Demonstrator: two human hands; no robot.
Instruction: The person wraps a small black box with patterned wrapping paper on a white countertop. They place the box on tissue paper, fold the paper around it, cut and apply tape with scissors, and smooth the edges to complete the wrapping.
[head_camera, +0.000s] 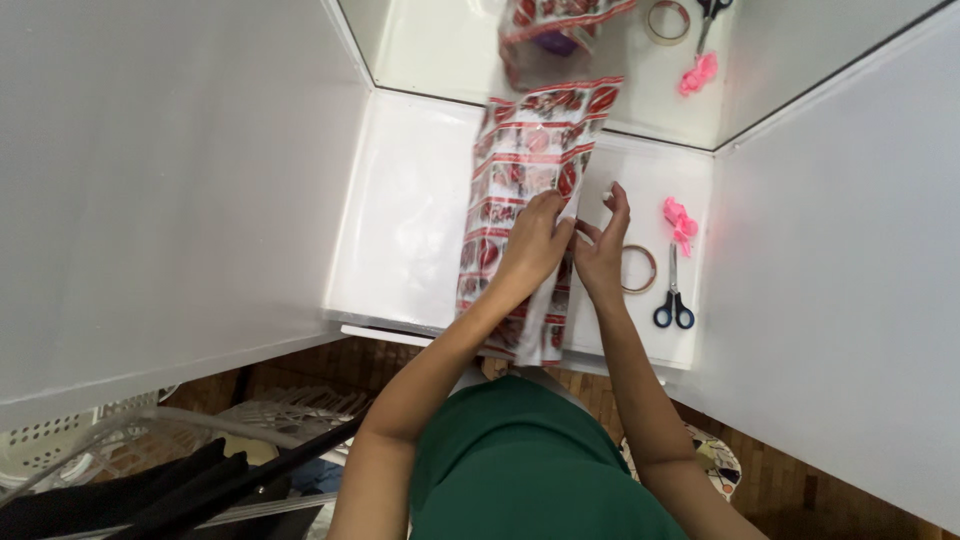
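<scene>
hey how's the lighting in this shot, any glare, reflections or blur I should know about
Head view: bright, even light washes out the white table; the glossy back panel mirrors the wrapping paper, tape roll, scissors and pink bow; the paper's far end is slightly blurred; both hands, left and right, look sharp; shadows are faint.

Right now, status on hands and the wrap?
Left hand pressing red patterned wrap. Right hand pinching its edge. Tape roll, scissors beside, clear.
</scene>
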